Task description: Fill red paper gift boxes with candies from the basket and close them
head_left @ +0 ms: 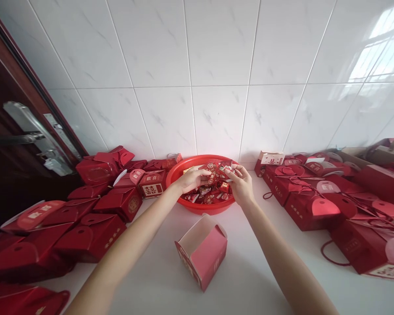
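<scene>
Both my hands are over a red plastic basket (205, 208) heaped with wrapped candies (210, 197). My left hand (194, 179) reaches in from the left, its fingers closed on a red wrapped candy (212, 171) with gold print. My right hand (242, 183) is on the right side, thumb and fingers pinching another red wrapped candy (226, 168); whether more pieces sit in its grip I cannot tell. In front of the basket, between my forearms, stands a red gift box (210, 253) with its top open and a pale inside.
Closed red gift boxes (113, 203) crowd the left of the white tabletop (157, 271). More red boxes with cord handles (310, 210) line the right side. A tiled wall (216, 122) rises behind the basket. A dark door with a metal handle (26, 138) is at far left.
</scene>
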Action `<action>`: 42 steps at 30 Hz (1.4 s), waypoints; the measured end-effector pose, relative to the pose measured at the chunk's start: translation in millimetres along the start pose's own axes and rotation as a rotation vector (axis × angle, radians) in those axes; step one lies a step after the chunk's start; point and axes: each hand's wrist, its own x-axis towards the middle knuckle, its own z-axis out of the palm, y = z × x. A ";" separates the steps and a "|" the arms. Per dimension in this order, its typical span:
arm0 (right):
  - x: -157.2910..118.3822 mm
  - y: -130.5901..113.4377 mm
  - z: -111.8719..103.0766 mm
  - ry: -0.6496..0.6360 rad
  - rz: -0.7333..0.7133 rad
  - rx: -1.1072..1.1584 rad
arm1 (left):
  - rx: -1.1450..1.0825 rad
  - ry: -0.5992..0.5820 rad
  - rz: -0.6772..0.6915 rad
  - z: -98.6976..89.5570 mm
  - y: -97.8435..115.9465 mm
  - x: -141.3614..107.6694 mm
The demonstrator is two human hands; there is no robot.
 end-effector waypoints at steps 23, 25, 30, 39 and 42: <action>-5.4 4.0 -4.3 -0.178 -0.045 -0.168 | 0.256 0.197 0.194 26.0 -12.8 -18.0; -5.3 2.1 -4.6 -0.199 -0.019 -0.161 | 0.253 0.169 0.206 25.9 -11.4 -19.7; -6.5 -7.5 -1.9 -0.236 0.080 -0.101 | 0.327 0.170 0.227 19.1 -5.9 -22.9; -9.2 -27.6 7.3 -0.220 0.116 0.044 | 0.330 0.205 0.231 5.6 10.9 -33.9; -15.7 -34.2 12.6 -0.258 0.125 0.041 | 0.376 0.281 0.276 6.9 15.5 -36.3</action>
